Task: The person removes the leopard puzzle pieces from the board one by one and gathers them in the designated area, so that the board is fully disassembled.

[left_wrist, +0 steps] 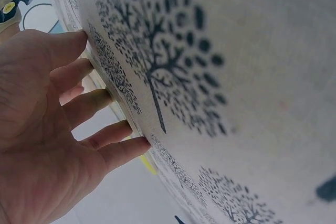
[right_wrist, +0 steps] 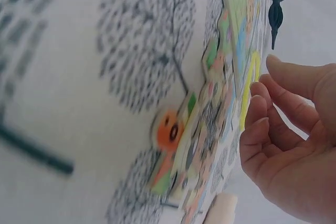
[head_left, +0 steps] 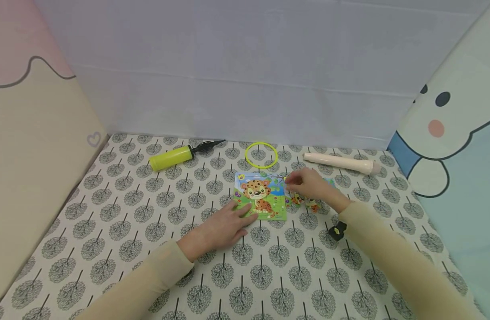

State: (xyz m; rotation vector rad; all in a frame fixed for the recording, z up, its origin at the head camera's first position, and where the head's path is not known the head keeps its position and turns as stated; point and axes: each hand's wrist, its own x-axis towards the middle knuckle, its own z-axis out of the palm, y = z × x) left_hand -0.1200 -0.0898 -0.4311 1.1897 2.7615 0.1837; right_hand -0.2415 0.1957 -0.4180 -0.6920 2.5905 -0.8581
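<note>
1. The leopard picture board (head_left: 262,192) lies flat on the tree-print table (head_left: 265,271), between the two hands.
2. The left hand (head_left: 226,226) reaches in at the board's lower left; its fingers are spread apart, and fingertips rest on that corner.
3. The right hand (head_left: 309,184) is at the board's upper right corner, its fingers bent and the thumb tip apart from the fingertips.
4. Loose puzzle pieces (right_wrist: 202,140) lie beside the board's right edge, partly hidden under the right hand in the head view.
5. A yellow ring (head_left: 261,167) lies just beyond the board.
</note>
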